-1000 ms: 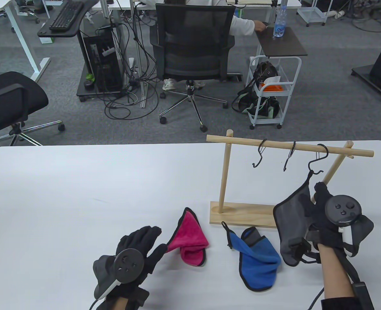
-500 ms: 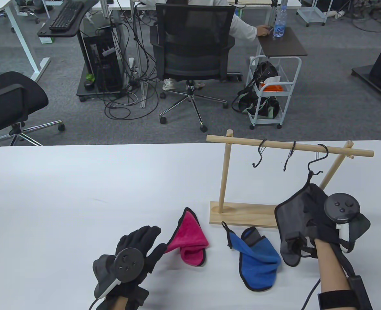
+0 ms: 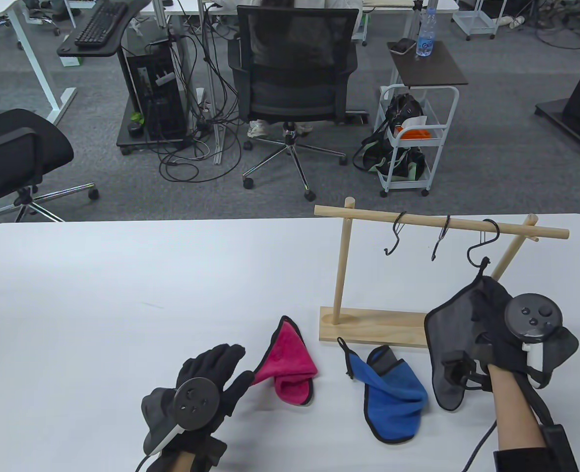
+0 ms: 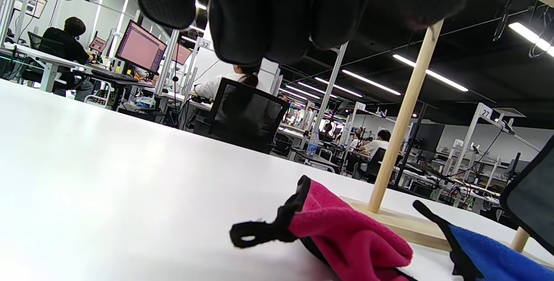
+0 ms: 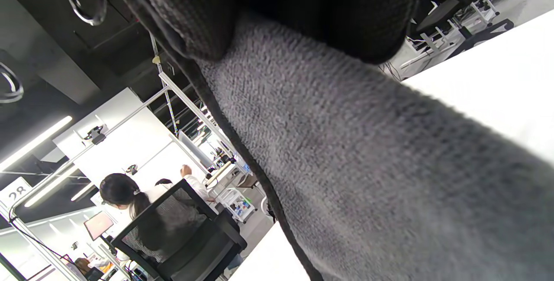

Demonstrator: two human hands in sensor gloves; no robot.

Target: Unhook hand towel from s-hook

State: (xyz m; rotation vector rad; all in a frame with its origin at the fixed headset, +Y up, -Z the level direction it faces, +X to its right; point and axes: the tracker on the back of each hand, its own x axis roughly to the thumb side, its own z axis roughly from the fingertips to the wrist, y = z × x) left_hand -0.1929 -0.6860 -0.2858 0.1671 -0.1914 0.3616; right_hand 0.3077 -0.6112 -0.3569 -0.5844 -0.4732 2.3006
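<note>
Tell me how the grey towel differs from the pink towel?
The grey towel is held up off the table by the right hand; the pink towel lies crumpled on the table, with no hand gripping it. Grey looks spread wider, pink folded. Both have black edging and a loop.

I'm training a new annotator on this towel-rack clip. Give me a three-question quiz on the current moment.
1. True or false: the left hand grips the pink towel.
2. How many S-hooks hang on the wooden rail?
3. The right hand holds which towel? A. blue B. pink C. grey

Key:
1. False; the hand rests open beside the pink towel.
2. Three.
3. C, the grey towel; its loop sits by the rightmost S-hook. The blue towel lies on the table.
</note>
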